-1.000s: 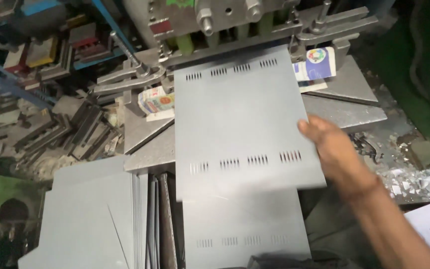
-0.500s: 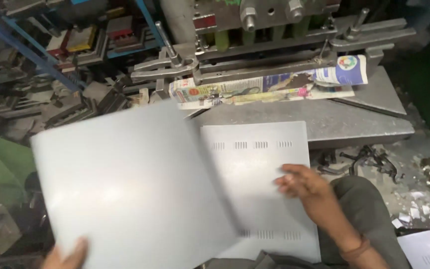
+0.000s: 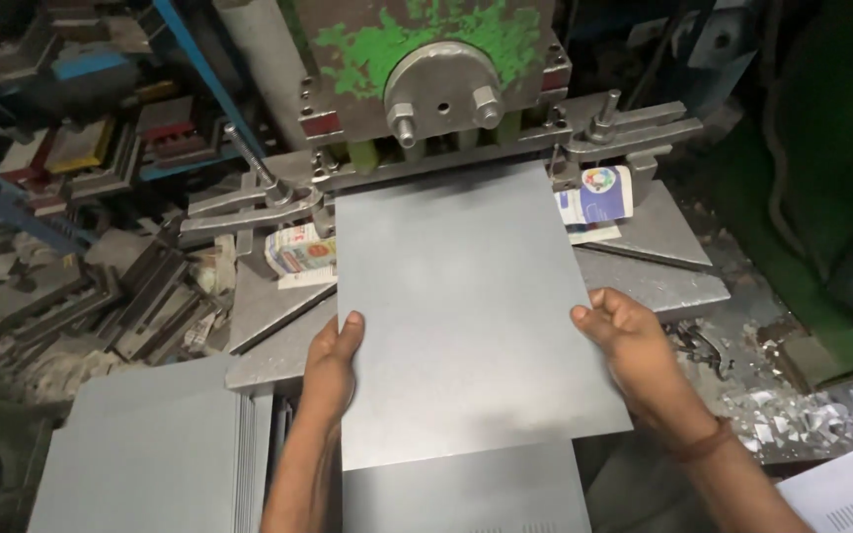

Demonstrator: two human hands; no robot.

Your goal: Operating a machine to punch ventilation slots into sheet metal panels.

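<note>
Sheet: plain grey metal sheet (image 3: 466,316), flat and blank, in the centre of the frame, lying on the press bed (image 3: 663,281).
Long axis: runs from the bottom of the frame toward the top; the far short edge sits under the press head (image 3: 436,69), the near short edge hangs toward the person, slightly skewed to the lower right.
Left hand: left hand (image 3: 333,360) grips the sheet's left edge, thumb on top, fingers curled underneath and out of sight.
Right hand: right hand (image 3: 629,341) clasps the right edge, thumb and fingertips closed on the rim.
Below the sheet: another grey sheet (image 3: 466,494) with small slots at its bottom edge, at the bottom centre.
Stack: pile of grey sheets (image 3: 150,454) at the lower left, edges showing on its right side.
Press: grey machine with flaking green paint at the top centre; clamp bars (image 3: 249,207) left and right of the sheet's far end.
Cartons: small printed cardboard boxes (image 3: 298,252) tucked under the clamps on both sides.
Surroundings: cluttered dies and metal parts (image 3: 81,148) at the upper left; shiny scrap chips (image 3: 802,405) on the floor at the right; a white slotted sheet (image 3: 841,494) at the lower right corner.
</note>
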